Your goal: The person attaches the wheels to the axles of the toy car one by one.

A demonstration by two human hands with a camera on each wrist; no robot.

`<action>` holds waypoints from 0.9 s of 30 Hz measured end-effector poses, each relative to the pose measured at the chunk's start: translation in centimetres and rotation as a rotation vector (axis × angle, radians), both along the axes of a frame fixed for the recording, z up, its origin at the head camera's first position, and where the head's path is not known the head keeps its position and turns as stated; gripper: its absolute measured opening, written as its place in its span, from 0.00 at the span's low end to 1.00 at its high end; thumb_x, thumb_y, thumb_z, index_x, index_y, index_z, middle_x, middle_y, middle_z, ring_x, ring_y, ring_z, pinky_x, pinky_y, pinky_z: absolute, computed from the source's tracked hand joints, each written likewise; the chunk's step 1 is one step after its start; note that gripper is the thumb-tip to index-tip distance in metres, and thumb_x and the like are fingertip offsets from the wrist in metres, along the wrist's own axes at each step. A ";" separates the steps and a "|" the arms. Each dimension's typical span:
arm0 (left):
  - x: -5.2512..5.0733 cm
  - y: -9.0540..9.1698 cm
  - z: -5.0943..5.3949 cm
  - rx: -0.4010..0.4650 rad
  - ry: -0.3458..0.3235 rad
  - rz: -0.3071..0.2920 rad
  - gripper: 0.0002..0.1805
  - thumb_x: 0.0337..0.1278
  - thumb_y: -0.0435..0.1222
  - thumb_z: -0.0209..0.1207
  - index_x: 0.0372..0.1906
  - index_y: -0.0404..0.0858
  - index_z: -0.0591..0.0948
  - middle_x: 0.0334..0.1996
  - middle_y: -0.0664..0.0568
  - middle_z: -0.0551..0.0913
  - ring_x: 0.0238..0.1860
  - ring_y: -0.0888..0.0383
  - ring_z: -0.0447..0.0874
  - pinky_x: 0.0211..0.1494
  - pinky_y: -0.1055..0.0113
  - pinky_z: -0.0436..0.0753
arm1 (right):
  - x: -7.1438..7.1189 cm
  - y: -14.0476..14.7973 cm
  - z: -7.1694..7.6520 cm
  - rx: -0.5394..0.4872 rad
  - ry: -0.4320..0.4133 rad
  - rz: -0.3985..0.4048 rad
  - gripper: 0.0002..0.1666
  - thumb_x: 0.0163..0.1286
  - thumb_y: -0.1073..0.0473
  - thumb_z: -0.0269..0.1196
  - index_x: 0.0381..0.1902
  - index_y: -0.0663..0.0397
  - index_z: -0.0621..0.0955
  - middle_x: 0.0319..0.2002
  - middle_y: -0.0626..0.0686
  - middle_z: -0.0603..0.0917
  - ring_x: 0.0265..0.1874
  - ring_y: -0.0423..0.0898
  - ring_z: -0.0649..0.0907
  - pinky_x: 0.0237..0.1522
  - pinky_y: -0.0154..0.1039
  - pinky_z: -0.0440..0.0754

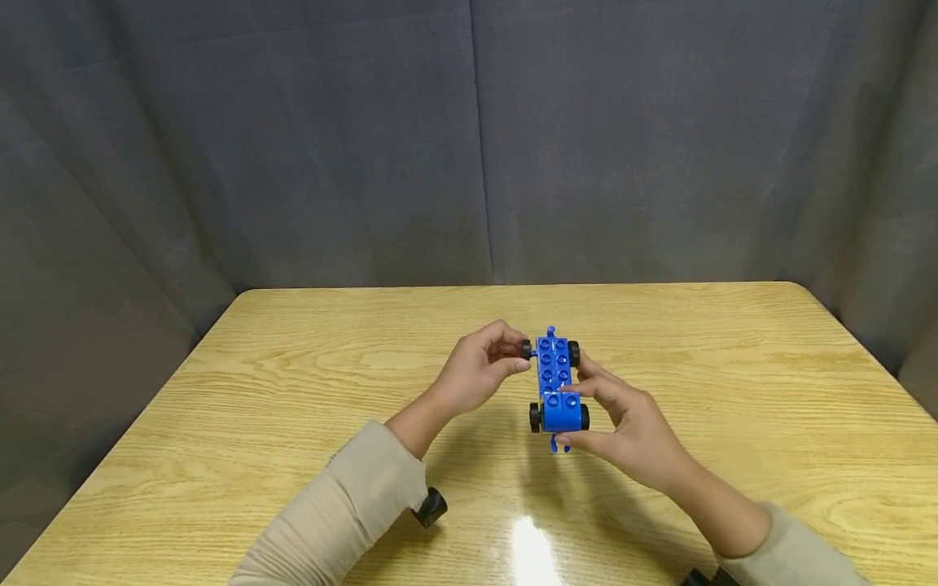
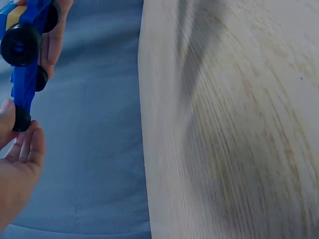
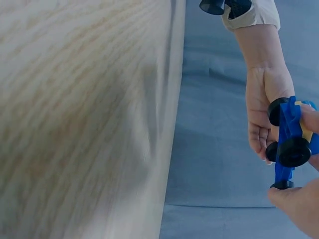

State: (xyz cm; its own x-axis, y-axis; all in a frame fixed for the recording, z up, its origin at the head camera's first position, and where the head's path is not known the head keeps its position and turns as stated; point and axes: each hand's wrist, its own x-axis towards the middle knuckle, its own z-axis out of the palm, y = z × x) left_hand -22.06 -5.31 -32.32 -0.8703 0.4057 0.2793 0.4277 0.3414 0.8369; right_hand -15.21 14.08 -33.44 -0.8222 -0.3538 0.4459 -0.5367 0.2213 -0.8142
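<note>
A blue toy car (image 1: 554,370) with round studs on top and black wheels is held up above the table between both hands. My left hand (image 1: 479,370) pinches the far left wheel (image 1: 526,349) between thumb and fingers; a short bit of axle shows between that wheel and the body. My right hand (image 1: 637,427) grips the near, raised end of the car, its thumb at the end and a finger across the top. Low on the car's side a yellow part (image 2: 16,17) shows in the left wrist view. The right hand hides part of the car's right side.
The wood-grain table (image 1: 242,391) spreads under both hands, backed by a grey curtain (image 1: 366,163). A black device (image 1: 431,508) sits by the left cuff, and another black device (image 1: 707,578) shows near the right cuff.
</note>
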 end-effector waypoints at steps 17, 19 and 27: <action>0.9 -0.3 0.3 -0.037 0.171 -0.044 0.06 0.51 0.29 0.56 0.36 0.35 0.73 0.32 0.51 0.75 0.35 0.60 0.74 0.41 0.70 0.74 | 0.3 -0.1 -0.2 -0.020 0.068 0.034 0.21 0.41 0.72 0.68 0.37 0.65 0.77 0.59 0.66 0.60 0.60 0.58 0.56 0.51 0.28 0.64; 0.9 -0.3 0.2 -0.047 0.176 -0.044 0.06 0.51 0.30 0.56 0.36 0.35 0.73 0.32 0.51 0.75 0.36 0.59 0.74 0.41 0.69 0.74 | 0.4 -0.1 -0.2 -0.009 0.074 0.032 0.21 0.41 0.72 0.68 0.37 0.64 0.77 0.59 0.67 0.59 0.59 0.58 0.56 0.51 0.28 0.64; 1.2 0.0 0.2 -0.006 0.143 -0.033 0.07 0.49 0.28 0.56 0.36 0.31 0.74 0.34 0.47 0.77 0.36 0.56 0.76 0.44 0.66 0.74 | 0.5 -0.5 0.0 0.013 0.120 0.033 0.21 0.40 0.72 0.69 0.36 0.63 0.77 0.58 0.66 0.61 0.59 0.58 0.58 0.51 0.30 0.64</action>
State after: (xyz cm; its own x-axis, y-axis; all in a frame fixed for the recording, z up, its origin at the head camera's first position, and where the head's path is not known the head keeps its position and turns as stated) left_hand -20.89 -5.35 -32.13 -0.8082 0.4351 0.3969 0.5533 0.3300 0.7648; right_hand -14.70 13.59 -33.40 -0.7511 -0.3857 0.5358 -0.6374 0.2121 -0.7408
